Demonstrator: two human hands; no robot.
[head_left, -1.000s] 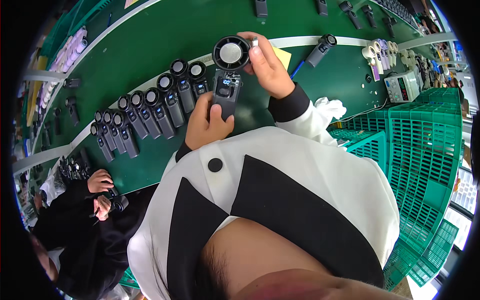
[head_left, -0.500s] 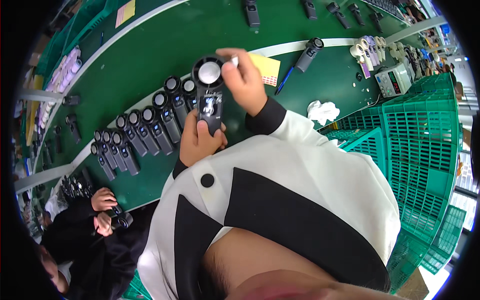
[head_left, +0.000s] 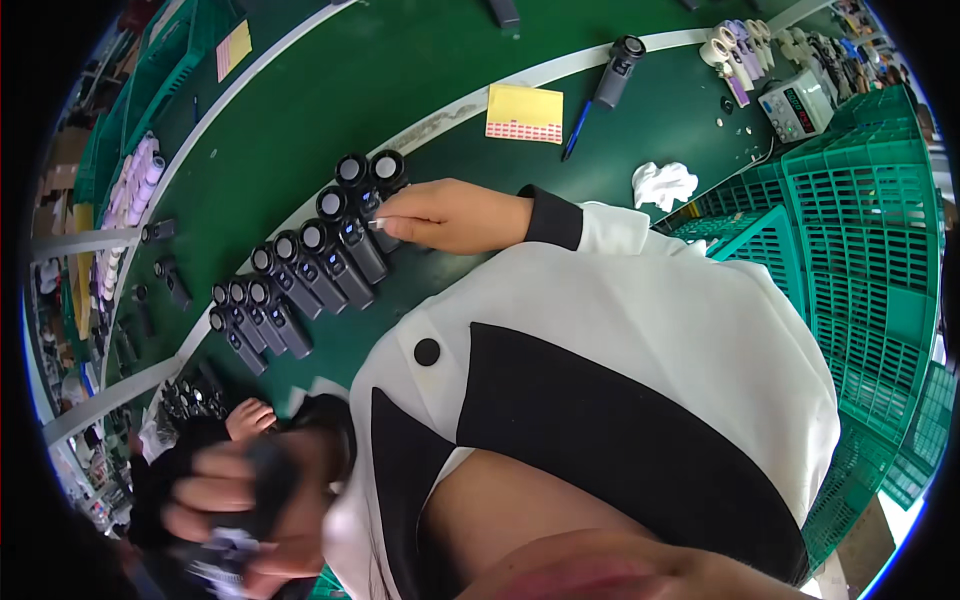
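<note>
Several dark grey handheld fans (head_left: 345, 275) with round heads and small lit displays lie in a slanting row on the green table (head_left: 450, 320). My right hand (head_left: 455, 215) reaches over the upper end of this row, its closed fingertips by a fan's handle. A small white piece (head_left: 376, 223) shows at those fingertips; its kind is unclear. Raised at the lower left, my left hand (head_left: 305, 475) is blurred and wrapped round a dark handheld fan (head_left: 268, 480). The fan's head is smeared by motion.
A yellow paper (head_left: 525, 105), a blue pen (head_left: 576, 132), a lone fan (head_left: 620, 72) and a crumpled white cloth (head_left: 664, 186) lie beyond. Right are a power supply (head_left: 797, 106) and green crates (head_left: 850, 220). A co-worker's hand (head_left: 250, 418) shows at left.
My left hand has swung from the table's middle to the lower left, carrying the fan up close. My right hand has left that fan and moved down-left to the row.
</note>
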